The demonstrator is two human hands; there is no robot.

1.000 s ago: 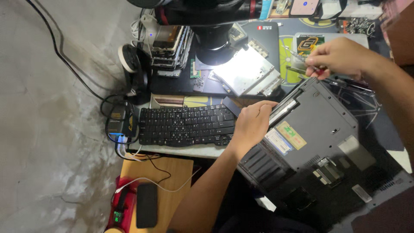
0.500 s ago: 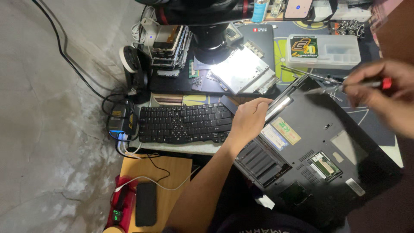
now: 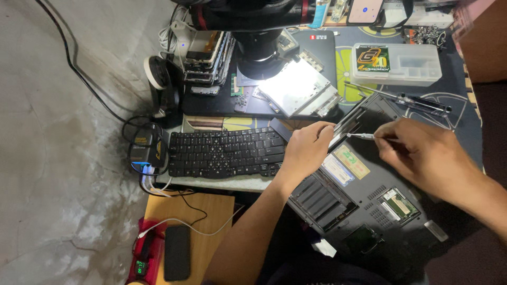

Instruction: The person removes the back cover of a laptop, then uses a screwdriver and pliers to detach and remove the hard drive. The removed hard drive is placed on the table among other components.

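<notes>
An upturned dark grey laptop lies tilted across the desk's near edge, its underside facing me with stickers and open bays. My left hand grips its upper left edge beside a silver strip. My right hand pinches a thin metal-tipped tool, the tip pointing left at that same edge, close to my left fingers.
A loose black keyboard lies left of the laptop. Behind it sit a bright silver drive caddy, a stack of boards, a clear plastic parts box and a screwdriver. Cables, a charger and a black phone lie lower left.
My right hand moved from the far right down and left to the laptop's top edge with the tool. The laptop has settled flatter. My left hand kept its grip.
</notes>
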